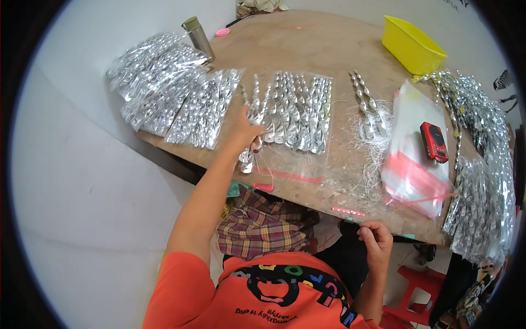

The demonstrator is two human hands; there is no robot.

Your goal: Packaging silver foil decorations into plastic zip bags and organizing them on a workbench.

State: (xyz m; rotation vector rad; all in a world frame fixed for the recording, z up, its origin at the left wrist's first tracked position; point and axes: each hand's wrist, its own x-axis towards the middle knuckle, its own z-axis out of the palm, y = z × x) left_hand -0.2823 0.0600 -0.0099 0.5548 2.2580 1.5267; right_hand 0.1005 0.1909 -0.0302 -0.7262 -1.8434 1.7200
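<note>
My left hand (pixel 246 131) is closed round a few shiny silver twisted strips (pixel 253 108); their ends stick out above and below the fingers. Right beside it, a clear plastic bag (pixel 329 112) lies flat with several silver spiral strips (pixel 298 115) in a row inside. My right hand (pixel 377 241) is just off the table's front edge, fingers curled toward the thumb. Whatever those fingers hold, if anything, is too small to make out. Two or so loose spirals (pixel 366 104) rest on a tangle of white thread (pixel 375 159) to the right.
Filled bags of spirals (pixel 159 82) are piled at the left by a bottle (pixel 198 38). On the right are flat clear bags (pixel 411 131), a red-and-black device (pixel 434 142), a yellow bin (pixel 412 46) and a heap of silver strips (pixel 482 203). A red stool (pixel 417 293) stands below.
</note>
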